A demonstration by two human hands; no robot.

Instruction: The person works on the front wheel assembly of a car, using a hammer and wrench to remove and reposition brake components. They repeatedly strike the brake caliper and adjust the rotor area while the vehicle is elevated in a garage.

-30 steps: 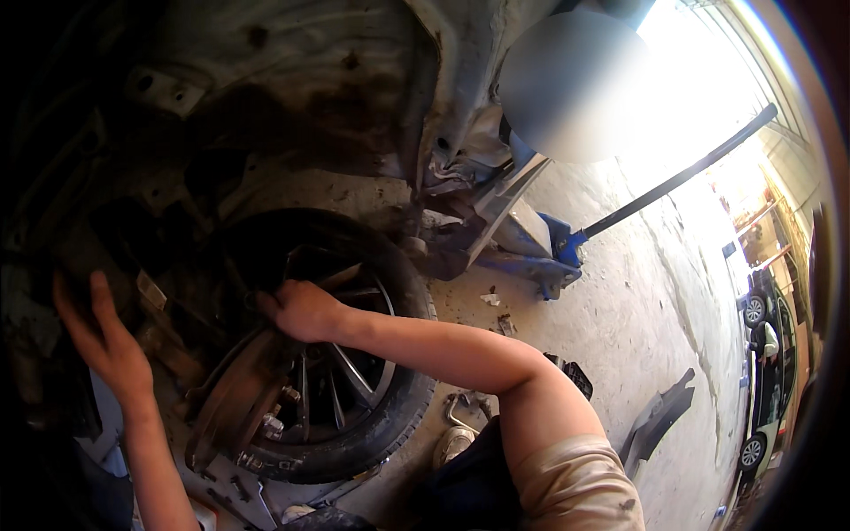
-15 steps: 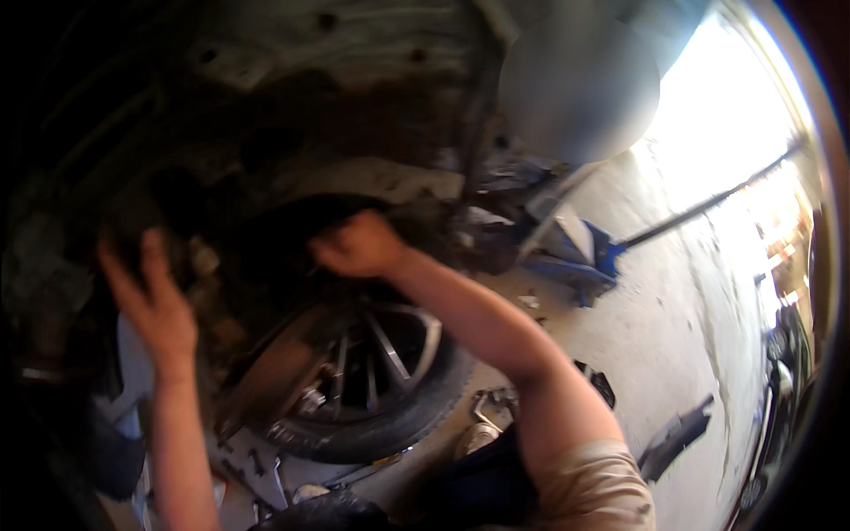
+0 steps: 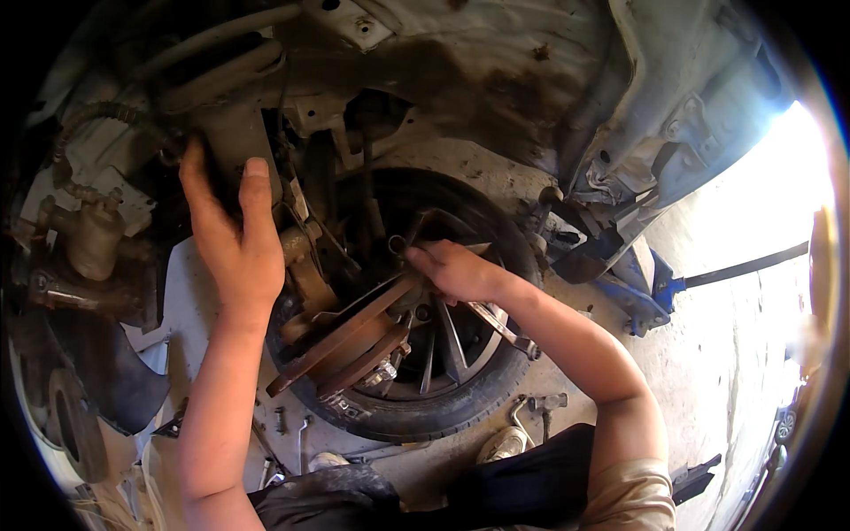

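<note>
Two, yours: left hand [image 3: 237, 261], fingers spread by the strut [image 3: 232, 133]; right hand [image 3: 459, 273], gripping a wrench [image 3: 498, 325]. Should it slip, you could knock the disc [image 3: 341, 345].

The brake disc [image 3: 354, 330] is rust-brown, the tyre [image 3: 416, 427] black.

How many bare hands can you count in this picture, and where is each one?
2: the left hand, open, in front of the grey suspension part; the right hand, gripping a metal wrench above the spoked wheel. No other hand shows.
</note>
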